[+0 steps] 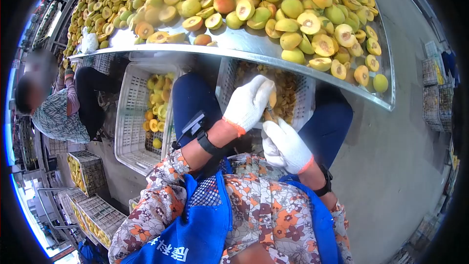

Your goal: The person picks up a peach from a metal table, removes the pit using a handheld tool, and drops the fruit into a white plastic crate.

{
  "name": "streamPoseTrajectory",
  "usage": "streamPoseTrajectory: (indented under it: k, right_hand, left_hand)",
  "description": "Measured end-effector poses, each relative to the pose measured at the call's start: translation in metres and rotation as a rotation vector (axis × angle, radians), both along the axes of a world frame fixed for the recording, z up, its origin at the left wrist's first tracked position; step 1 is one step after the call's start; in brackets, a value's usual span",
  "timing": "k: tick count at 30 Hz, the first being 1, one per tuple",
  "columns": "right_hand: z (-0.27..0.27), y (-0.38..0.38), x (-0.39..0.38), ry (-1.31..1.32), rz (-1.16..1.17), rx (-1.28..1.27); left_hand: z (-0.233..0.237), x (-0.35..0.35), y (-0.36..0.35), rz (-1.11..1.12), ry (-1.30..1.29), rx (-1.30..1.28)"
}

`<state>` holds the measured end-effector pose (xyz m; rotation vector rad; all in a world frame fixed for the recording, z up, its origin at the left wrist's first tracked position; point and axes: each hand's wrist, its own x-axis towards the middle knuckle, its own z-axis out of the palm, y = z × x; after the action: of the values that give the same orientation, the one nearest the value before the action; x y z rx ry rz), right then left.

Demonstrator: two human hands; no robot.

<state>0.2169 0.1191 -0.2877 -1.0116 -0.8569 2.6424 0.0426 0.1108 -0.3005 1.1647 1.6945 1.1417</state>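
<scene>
My left hand (249, 101), in a white knit glove, is closed around a peach half (272, 99), whose orange-yellow edge shows beside the fingers. Just below it, my right hand (286, 145), gloved too, grips a small tool (268, 114) with a brownish shaft. The tool's tip meets the peach half or lies right against it; its exact shape is hidden. Both hands are over a white crate (305, 95) between my knees, with peach pits and scraps (288, 85) inside.
A metal table (239, 41) piled with halved peaches (293, 7) stands in front, its raised rim above my knees. To the left is a white crate (128, 112) holding peach halves (159, 93). Another person (53, 102) sits farther left, near more filled crates (95, 215).
</scene>
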Motion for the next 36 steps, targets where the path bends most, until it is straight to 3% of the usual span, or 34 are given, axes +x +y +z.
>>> streamPoseTrajectory:
  k: [3, 5, 8, 11, 13, 15, 17, 18, 19, 21, 23, 26, 33, 36]
  right_hand:
    - [0.003, -0.001, 0.002, 0.021, -0.004, -0.072]
    - [0.001, -0.002, -0.002, -0.03, -0.035, -0.074]
    - [-0.002, -0.005, -0.002, -0.059, -0.041, -0.048]
    - [-0.002, -0.004, 0.005, 0.015, 0.007, -0.132]
    - [-0.001, -0.003, 0.007, 0.081, 0.018, -0.206]
    - [0.0, -0.007, 0.005, 0.068, 0.0, -0.209]
    - [0.0, -0.006, 0.005, 0.05, -0.019, -0.21]
    - [0.0, -0.004, 0.006, 0.11, -0.005, -0.275]
    - [0.0, -0.004, 0.007, 0.167, 0.011, -0.344]
    - [0.001, -0.007, 0.006, 0.151, 0.032, -0.328]
    - [0.001, -0.005, 0.005, 0.138, 0.039, -0.31]
    - [-0.012, 0.001, 0.003, 0.362, 0.108, -0.562]
    - [-0.01, 0.008, -0.009, 0.438, 0.076, -0.556]
    - [-0.006, -0.001, -0.017, 0.501, 0.151, -0.535]
  left_hand:
    - [-0.015, 0.001, 0.001, -0.005, 0.008, 0.121]
    - [-0.021, 0.015, -0.005, 0.146, 0.085, 0.2]
    - [-0.016, 0.016, -0.005, 0.164, 0.087, 0.203]
    - [-0.013, 0.014, -0.008, 0.089, 0.046, 0.022]
    - [-0.018, 0.015, -0.011, 0.079, 0.217, 0.29]
    - [-0.019, 0.01, -0.012, 0.045, 0.268, 0.384]
    - [-0.02, 0.01, -0.011, -0.004, 0.172, 0.2]
    - [-0.02, 0.008, -0.007, -0.019, -0.054, 0.025]
    - [-0.026, 0.006, -0.006, -0.01, -0.056, 0.025]
    - [-0.04, 0.002, -0.006, -0.069, -0.421, 0.142]
    - [-0.034, -0.002, -0.009, -0.096, -0.464, 0.094]
    - [-0.034, -0.013, -0.004, -0.259, -0.521, 0.169]
    - [-0.025, -0.026, 0.011, -0.252, -0.602, 0.273]
    - [-0.016, -0.054, 0.019, -0.656, -0.564, 0.249]
